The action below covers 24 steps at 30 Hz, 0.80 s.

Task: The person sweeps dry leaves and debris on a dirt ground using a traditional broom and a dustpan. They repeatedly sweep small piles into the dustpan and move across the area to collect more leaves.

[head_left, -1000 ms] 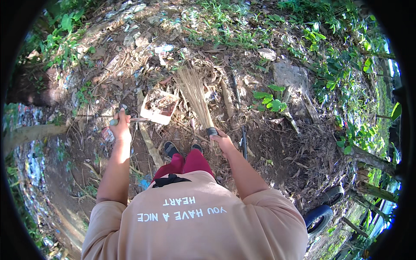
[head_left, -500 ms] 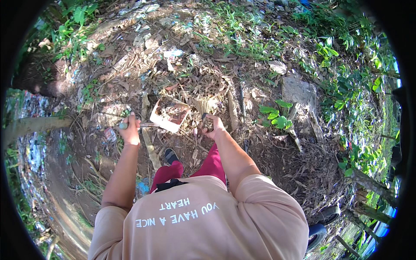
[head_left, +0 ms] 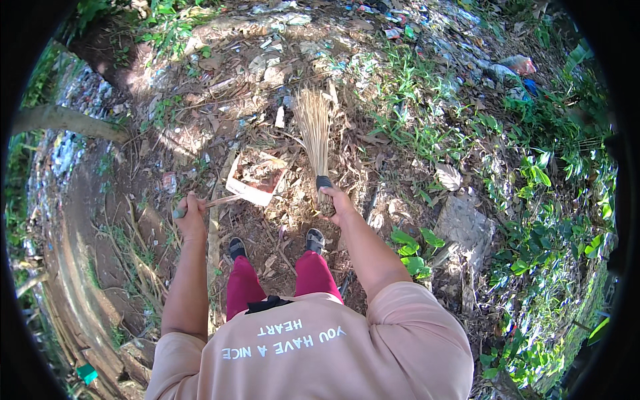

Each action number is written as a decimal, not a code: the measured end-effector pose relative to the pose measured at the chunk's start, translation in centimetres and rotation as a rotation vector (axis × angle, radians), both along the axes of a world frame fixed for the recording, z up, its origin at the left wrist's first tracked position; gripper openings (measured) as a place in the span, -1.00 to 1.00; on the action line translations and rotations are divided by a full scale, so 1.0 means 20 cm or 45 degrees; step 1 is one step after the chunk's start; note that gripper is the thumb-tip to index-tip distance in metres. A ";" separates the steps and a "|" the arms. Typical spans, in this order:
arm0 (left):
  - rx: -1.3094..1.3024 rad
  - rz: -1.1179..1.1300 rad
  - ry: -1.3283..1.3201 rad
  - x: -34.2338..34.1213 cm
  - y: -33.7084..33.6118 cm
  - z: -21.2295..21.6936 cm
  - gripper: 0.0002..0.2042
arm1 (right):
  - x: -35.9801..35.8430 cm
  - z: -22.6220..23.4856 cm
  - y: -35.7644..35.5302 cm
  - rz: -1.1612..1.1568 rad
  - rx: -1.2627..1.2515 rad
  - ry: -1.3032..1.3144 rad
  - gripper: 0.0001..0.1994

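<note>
Broom (head_left: 312,130) swung outward; right hand (head_left: 340,205) partly hides its handle (head_left: 325,203).

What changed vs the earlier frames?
The straw-coloured stick broom, drawn in close half a second ago, now extends away from the body; the dark sandals stand wider apart than a second ago. Unchanged: right hand gripping the broom, left hand gripping the pale pinkish square dustpan, debris inside.

Broom grip (head_left: 325,182) partly hidden by right fingers (head_left: 330,191); shirt (head_left: 320,367) cut by lower edge; bits (head_left: 255,171) in dustpan (head_left: 257,196) indistinct.
</note>
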<state>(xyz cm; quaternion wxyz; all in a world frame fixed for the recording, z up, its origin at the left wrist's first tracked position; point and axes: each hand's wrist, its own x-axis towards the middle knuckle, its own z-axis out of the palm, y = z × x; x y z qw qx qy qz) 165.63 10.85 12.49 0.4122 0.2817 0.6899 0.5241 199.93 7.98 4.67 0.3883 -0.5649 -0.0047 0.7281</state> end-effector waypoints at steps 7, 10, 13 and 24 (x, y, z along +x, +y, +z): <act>0.098 0.341 0.055 -0.12 -0.14 0.08 -0.72 | 0.05 0.34 -0.43 0.146 -0.452 0.443 -0.79; 0.117 0.474 0.053 -0.20 -0.20 0.12 -0.72 | 0.00 0.42 -0.62 0.080 -0.740 0.664 -0.80; 0.151 0.547 0.124 -0.27 -0.29 0.15 -0.71 | -0.10 0.29 -0.67 0.184 -1.029 0.797 -0.80; 0.061 0.757 0.251 -0.43 -0.68 0.09 -0.70 | -0.22 -0.15 -0.03 0.317 -0.469 0.214 -0.81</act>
